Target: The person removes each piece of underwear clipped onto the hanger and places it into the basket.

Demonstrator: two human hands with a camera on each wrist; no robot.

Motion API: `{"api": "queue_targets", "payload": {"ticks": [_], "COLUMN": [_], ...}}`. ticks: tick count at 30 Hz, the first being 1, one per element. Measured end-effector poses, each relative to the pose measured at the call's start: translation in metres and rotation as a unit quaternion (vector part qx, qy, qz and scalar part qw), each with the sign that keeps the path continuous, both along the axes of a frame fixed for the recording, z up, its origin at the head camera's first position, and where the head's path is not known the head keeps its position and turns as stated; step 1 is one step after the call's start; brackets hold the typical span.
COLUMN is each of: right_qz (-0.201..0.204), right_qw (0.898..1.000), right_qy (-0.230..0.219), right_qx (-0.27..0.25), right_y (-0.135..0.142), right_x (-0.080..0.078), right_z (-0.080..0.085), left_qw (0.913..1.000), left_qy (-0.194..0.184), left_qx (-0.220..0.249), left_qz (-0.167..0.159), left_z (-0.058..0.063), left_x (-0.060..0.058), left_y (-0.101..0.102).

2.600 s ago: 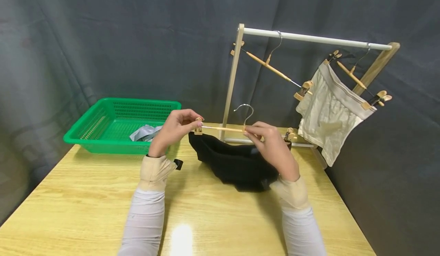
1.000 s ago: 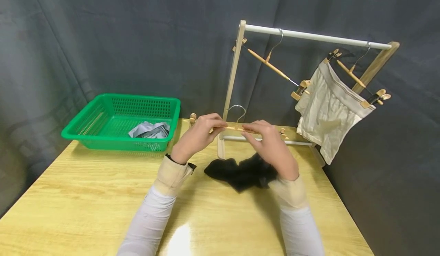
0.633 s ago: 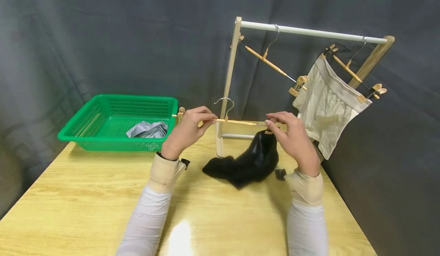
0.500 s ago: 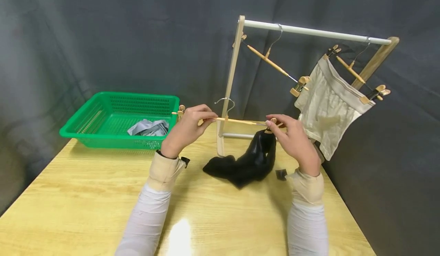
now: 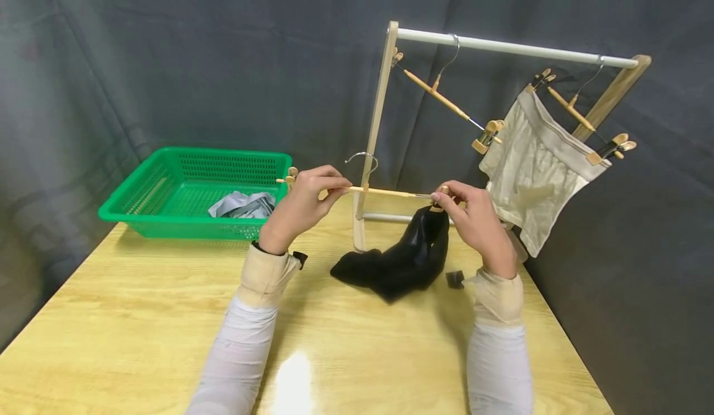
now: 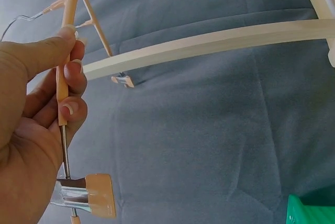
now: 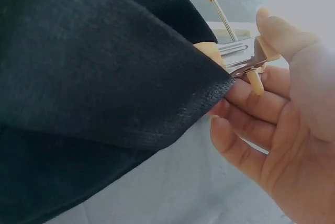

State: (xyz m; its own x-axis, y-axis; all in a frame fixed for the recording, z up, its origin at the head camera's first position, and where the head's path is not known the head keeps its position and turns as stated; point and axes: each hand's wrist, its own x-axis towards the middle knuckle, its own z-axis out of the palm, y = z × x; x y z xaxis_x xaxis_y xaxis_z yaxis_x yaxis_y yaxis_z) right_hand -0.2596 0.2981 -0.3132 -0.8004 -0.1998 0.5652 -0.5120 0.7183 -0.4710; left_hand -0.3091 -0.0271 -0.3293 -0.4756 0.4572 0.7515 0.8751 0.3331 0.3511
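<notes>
My left hand [image 5: 308, 203] grips the wooden bar of a clip hanger [image 5: 387, 192], left of its metal hook. Beyond that hand, the hanger's left clip [image 6: 99, 196] has no cloth in it, as the left wrist view shows. At the other end my right hand [image 5: 473, 222] pinches the right clip [image 7: 243, 56] between thumb and fingers. The edge of a black garment [image 5: 398, 269] is at the jaws of that clip. The rest of the garment droops from there and lies bunched on the table to the left.
A green basket [image 5: 184, 228] with grey cloth [image 5: 241, 205] inside stands at the left. Behind my hands is a small rack [image 5: 375, 117], bearing a bare clip hanger [image 5: 437, 95] and a hanger with cream shorts [image 5: 538, 173]. The wooden table [image 5: 156, 316] lies beneath.
The garment's left end has come off the left clip and dropped to the table. My left hand went from that clip to the bar, my right from the bar to the right clip.
</notes>
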Motion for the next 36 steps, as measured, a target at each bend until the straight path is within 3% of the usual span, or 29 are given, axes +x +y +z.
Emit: {"api": "queue_targets", "payload": {"ticks": [19,27,36], "right_qz": [0.022,0.006,0.016], "right_qw": [0.999,1.0,0.999], "right_qy": [0.033,0.023,0.01], "right_qx": [-0.001,-0.011,-0.029], "right_y": [0.0005,0.0014,-0.0038], "right_x": [-0.0066,-0.0037,-0.0017], "right_z": [0.0003,-0.0014,-0.0013], "left_qw": [1.0,0.9998,0.9997], "left_qy": [-0.003,-0.017,-0.023], "left_qx": [-0.005,-0.007,0.004], "left_qz": [0.001,-0.002,-0.006], "left_z": [0.0024,0.001,0.0003], "left_x": [0.0005,0.0013,0.0023], "left_y": [-0.0017,-0.0015,-0.0026]}}
